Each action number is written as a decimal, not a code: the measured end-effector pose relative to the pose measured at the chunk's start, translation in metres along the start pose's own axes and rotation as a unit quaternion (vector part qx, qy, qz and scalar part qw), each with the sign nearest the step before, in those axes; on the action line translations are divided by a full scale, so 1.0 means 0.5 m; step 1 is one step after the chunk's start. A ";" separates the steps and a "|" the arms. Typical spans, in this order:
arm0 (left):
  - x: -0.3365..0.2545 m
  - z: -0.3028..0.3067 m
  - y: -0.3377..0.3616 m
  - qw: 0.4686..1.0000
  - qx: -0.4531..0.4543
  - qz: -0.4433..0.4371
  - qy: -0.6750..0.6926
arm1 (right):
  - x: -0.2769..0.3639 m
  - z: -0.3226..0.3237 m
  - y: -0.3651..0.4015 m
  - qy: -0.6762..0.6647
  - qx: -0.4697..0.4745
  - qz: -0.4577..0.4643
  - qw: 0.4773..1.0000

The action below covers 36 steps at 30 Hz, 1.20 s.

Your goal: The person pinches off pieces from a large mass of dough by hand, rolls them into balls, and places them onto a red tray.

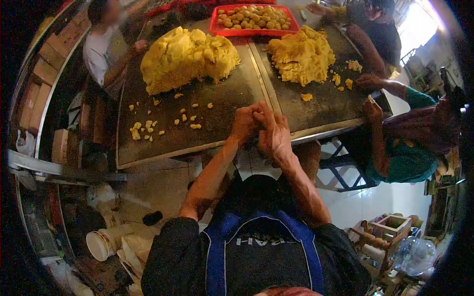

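My left hand [244, 124] and my right hand [274, 132] meet over the front edge of the dark worktable [217, 111]. Both have curled, closed fingers that touch each other; whatever they may hold is hidden. Beyond them to the left stands a large mound of yellow dough [185, 61], with a face cut away at its front. A smaller, rough dough mound [302, 56] sits to the right of the metal seam [261, 76]. Small dough pieces [136, 132] lie scattered on the left of the table, nearest my left hand.
A red tray [212, 28] of round dough balls [252, 17] is at the back. One person [101, 49] stands at the left; others [373, 34] work at the right, one in a green shirt [412, 160]. A white bucket [98, 245] lies on the floor.
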<state>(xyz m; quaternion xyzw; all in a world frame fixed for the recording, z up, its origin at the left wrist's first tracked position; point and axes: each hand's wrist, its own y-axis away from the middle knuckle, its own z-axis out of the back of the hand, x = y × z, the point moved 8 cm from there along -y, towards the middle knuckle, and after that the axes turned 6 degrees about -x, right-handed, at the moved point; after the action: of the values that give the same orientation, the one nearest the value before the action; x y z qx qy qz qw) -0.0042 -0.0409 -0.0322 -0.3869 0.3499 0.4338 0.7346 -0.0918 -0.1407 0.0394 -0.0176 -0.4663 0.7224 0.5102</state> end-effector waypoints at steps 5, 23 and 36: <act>0.011 -0.007 0.001 0.996 -0.080 0.017 0.043 | -0.038 0.026 -0.034 -0.086 -0.050 -0.156 0.983; 0.067 -0.020 -0.019 0.982 -0.029 0.043 0.181 | 0.010 -0.004 -0.018 -0.027 -0.054 0.069 0.996; 0.006 -0.011 -0.019 0.994 -0.066 -0.089 -0.025 | -0.050 -0.015 -0.001 -0.049 -0.021 0.008 0.999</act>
<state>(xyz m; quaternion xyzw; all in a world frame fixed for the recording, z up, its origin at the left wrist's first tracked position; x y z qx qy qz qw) 0.0047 -0.0479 -0.0347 -0.4532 0.2661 0.3988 0.7515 -0.0758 -0.1547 0.0241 0.0032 -0.5060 0.7163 0.4805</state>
